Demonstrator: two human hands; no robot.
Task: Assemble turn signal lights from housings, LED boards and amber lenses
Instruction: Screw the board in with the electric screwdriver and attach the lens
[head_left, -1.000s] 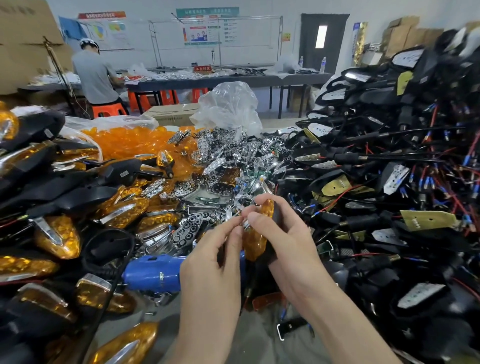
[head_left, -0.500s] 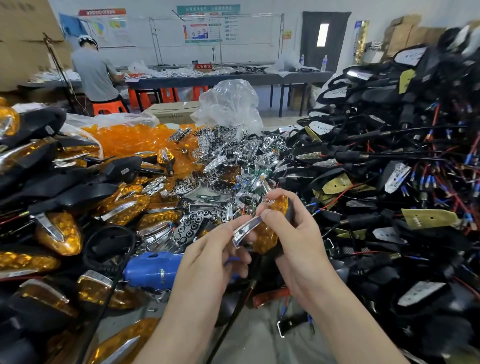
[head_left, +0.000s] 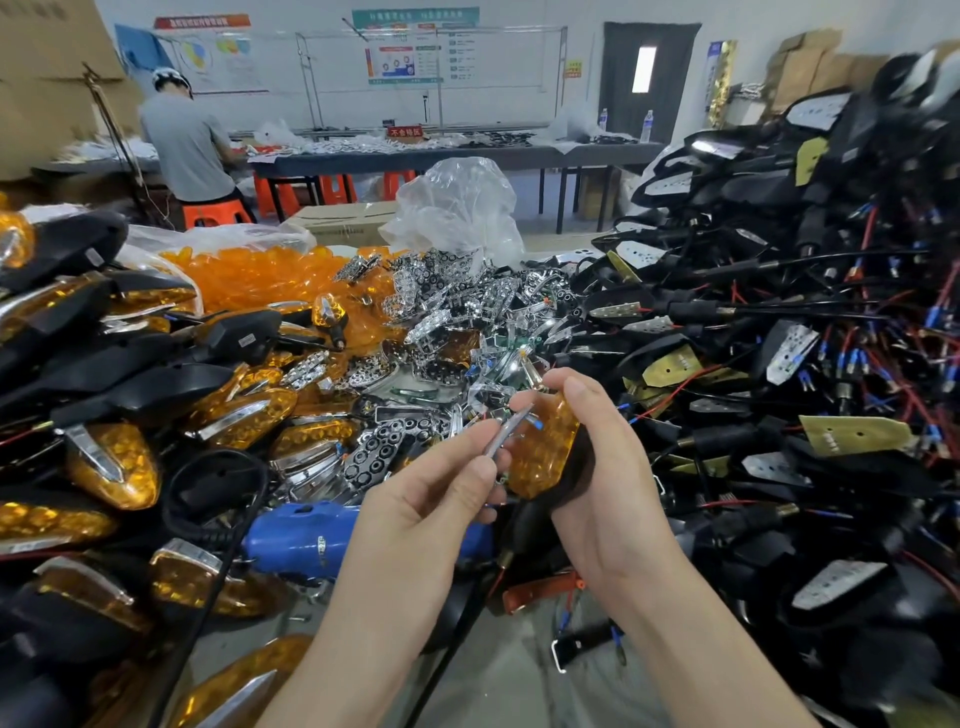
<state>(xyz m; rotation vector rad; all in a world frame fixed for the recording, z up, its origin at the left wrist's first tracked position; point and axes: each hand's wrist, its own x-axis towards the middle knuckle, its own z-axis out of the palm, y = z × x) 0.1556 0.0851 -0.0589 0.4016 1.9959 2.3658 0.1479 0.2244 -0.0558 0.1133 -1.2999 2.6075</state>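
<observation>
Head view: right hand grip clamps the amber lens steady; left hand grip pinches a chrome strip, angled for seating on it

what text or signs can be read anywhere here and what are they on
"不合格区": white characters on the small red sign standing on the far table.
Red banner on the back wall: lettering too blurred to read.
Green-headed poster: print too small to read.
Small yellow notice beside the door: unreadable.
Label on a black housing: too small to read.
</observation>
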